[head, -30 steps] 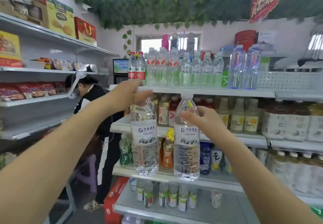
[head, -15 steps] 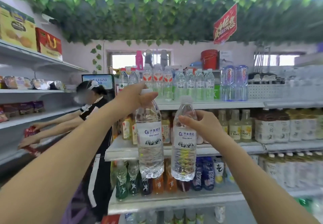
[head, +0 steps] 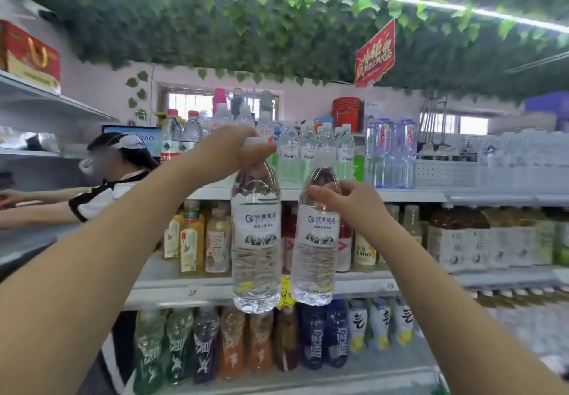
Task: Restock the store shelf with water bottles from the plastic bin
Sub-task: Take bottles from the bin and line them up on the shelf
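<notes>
Two clear, glossy plastic water bottles (head: 256, 240) carry white paper-like labels; shelf (head: 415, 195) matt grey.

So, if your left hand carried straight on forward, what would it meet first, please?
Probably the left hand would meet the white-capped bottles on the top shelf first; depth is unclear.
</notes>
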A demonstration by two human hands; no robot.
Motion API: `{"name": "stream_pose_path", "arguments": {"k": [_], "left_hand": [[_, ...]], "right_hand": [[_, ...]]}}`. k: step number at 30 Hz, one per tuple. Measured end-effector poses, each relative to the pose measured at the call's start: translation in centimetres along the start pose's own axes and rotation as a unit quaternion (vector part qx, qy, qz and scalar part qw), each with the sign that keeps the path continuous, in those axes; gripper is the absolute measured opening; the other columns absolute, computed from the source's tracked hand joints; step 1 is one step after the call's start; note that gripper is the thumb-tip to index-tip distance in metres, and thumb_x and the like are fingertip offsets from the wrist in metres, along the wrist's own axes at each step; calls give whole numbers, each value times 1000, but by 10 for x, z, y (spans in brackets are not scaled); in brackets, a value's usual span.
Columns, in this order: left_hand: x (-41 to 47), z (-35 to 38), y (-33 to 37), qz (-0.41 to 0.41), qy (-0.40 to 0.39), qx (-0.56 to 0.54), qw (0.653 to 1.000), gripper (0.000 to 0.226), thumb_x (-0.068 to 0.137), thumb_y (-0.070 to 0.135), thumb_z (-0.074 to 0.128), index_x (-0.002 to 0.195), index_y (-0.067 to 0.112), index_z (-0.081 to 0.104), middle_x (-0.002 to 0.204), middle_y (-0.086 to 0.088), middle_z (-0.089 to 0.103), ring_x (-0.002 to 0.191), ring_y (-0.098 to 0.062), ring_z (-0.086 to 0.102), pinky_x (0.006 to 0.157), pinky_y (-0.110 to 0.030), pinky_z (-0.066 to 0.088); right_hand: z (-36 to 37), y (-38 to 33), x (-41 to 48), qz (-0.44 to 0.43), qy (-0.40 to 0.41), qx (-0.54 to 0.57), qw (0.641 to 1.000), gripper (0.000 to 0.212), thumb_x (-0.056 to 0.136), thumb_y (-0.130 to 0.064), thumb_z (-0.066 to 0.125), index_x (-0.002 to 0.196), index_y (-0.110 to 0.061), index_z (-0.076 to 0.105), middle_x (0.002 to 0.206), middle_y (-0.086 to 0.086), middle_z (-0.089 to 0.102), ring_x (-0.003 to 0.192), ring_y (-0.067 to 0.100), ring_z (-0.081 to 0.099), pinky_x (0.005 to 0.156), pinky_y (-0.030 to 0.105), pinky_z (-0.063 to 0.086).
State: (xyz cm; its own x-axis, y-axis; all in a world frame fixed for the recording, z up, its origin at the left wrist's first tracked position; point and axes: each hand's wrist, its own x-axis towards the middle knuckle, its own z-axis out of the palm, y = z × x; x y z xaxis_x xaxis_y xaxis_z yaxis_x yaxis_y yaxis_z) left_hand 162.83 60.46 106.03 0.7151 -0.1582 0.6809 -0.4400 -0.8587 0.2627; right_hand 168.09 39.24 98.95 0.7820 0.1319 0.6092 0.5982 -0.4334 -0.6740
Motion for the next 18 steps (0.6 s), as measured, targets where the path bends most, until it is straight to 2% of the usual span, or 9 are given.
{"name": "stream_pose_path", "arguments": {"k": [3,5,7,8,10,13,14,16,18], "left_hand": [[29,39,4,-28,7,-19,999,23,91,38,50,81,17,54,75,2,63,69,-15,61,63,-25,46],[52,62,7,-43,17,-15,999,22,91,37,50,86,16,54,77,2,63,70,-13,60,62,-24,43],[75,80,12,-57,25,-8,998,23,91,36,48,94,14,55,79,4,63,68,-9,59,60,-20,39],[85,88,15,-67,30,-11,997,24,92,36,48,97,14,54,79,4,64,68,-7,59,59,-19,38],[105,99,20,-82,45,-24,995,28,91,37,50,98,11,56,81,3,67,73,-8,62,67,-22,44],[128,106,26,-87,59,-29,994,33,88,39,52,98,9,58,80,2,69,76,-8,64,79,-33,50],[133,107,28,-88,64,-28,994,30,88,39,53,95,11,58,79,3,69,75,-7,65,79,-34,50],[141,108,32,-89,65,-23,994,24,87,39,54,89,16,58,79,3,70,74,-7,65,76,-33,50],[145,107,36,-90,60,-21,994,20,88,39,54,86,19,57,82,0,71,78,-11,67,76,-34,51]], "right_hand": [[-17,36,35,-20,-25,4,999,40,71,-50,72,83,-12,67,77,3,66,72,14,59,65,22,45],[-29,63,65,-36,-32,3,999,62,65,-58,72,92,-2,66,79,13,64,75,15,56,66,26,42],[-41,87,93,-58,-41,8,997,92,51,-74,69,98,5,64,82,19,65,76,27,61,69,32,44],[-46,99,105,-69,-50,17,996,100,46,-79,67,98,6,63,89,24,67,81,36,63,70,35,46],[-56,119,124,-74,-60,31,995,95,49,-76,68,100,5,62,99,27,64,91,40,62,73,38,50],[-69,141,143,-80,-66,41,994,75,63,-60,73,99,5,62,86,22,65,81,34,63,72,39,51],[-71,146,148,-79,-66,39,994,73,66,-57,74,100,6,62,87,23,64,82,35,63,74,40,52],[-73,153,154,-78,-72,35,994,78,65,-59,72,105,7,60,102,28,63,95,40,62,86,50,51],[-74,153,156,-74,-80,41,993,81,60,-66,70,108,-2,63,106,18,66,98,32,63,90,48,51]]}}
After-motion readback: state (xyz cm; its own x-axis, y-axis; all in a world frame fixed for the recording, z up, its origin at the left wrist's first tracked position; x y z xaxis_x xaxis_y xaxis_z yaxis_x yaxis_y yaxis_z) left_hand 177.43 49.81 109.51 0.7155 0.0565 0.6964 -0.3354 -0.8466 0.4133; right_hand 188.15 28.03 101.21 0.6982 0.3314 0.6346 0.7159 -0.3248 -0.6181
